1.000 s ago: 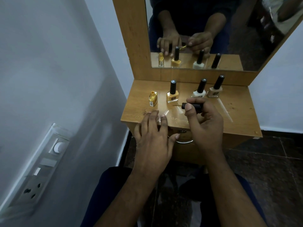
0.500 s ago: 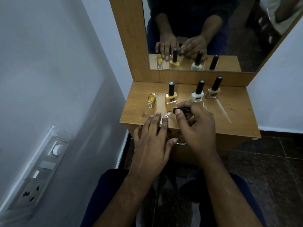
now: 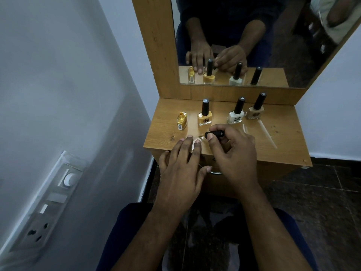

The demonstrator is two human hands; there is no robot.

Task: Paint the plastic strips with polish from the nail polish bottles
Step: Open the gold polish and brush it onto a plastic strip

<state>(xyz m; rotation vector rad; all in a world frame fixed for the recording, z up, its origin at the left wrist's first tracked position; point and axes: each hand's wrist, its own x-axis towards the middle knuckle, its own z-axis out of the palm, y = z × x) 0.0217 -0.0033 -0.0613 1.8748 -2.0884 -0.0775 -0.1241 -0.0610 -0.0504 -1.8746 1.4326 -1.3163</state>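
Observation:
My right hand [image 3: 234, 153] pinches a black brush cap [image 3: 214, 133], its brush tip pointing left at a clear plastic strip [image 3: 195, 142] near the table's front edge. My left hand [image 3: 181, 169] lies flat with straight fingers pressing that strip down. An uncapped small yellow bottle [image 3: 182, 121] stands at the left. A capped yellow bottle [image 3: 204, 116], a white bottle [image 3: 236, 114] and a beige bottle [image 3: 255, 110] stand in a row behind. Two more clear strips [image 3: 268, 136] lie to the right.
The small wooden dressing table [image 3: 283, 145] has a mirror [image 3: 254, 36] behind the bottles. A grey wall with a switch panel [image 3: 45, 204] is at the left. Dark tiled floor [image 3: 322, 202] lies to the right and my knees sit below the table.
My right hand has moved left and down with the brush cap, bringing the tip next to my left fingertips over the strip. My left hand stayed in place.

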